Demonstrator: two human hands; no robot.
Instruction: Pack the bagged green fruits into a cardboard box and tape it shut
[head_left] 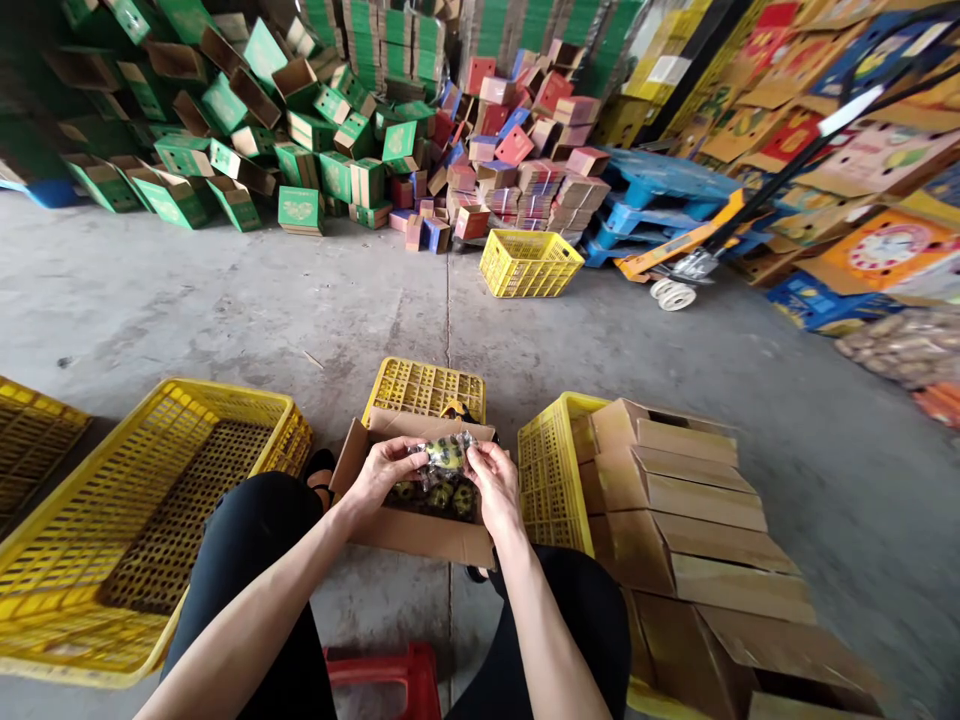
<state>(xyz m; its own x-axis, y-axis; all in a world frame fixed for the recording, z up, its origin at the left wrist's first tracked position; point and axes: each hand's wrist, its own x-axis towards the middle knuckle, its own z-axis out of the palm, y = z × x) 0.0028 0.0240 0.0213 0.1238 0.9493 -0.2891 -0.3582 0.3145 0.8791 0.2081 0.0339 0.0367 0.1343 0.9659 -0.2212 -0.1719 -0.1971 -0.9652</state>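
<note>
Between my two hands hangs a clear plastic packet (445, 455) with a yellow-green and dark pattern; I cannot make out what is inside. My left hand (386, 470) pinches its left end, and my right hand (491, 475) grips the right end. Just below is an open cardboard box (420, 532), its flaps spread, with several similar dark and yellow-green packets (442, 498) lying in it. The box is between my knees, against an upturned-looking yellow crate (427, 385) whose lower part is hidden.
To the left stands a large yellow crate (281, 425). Another yellow crate (551, 470) on the right holds several folded cardboard boxes (697, 500). A red stool (416, 680) is beneath me. Farther off are a yellow basket (531, 265), a pallet jack (690, 250) and piles of green boxes (300, 208).
</note>
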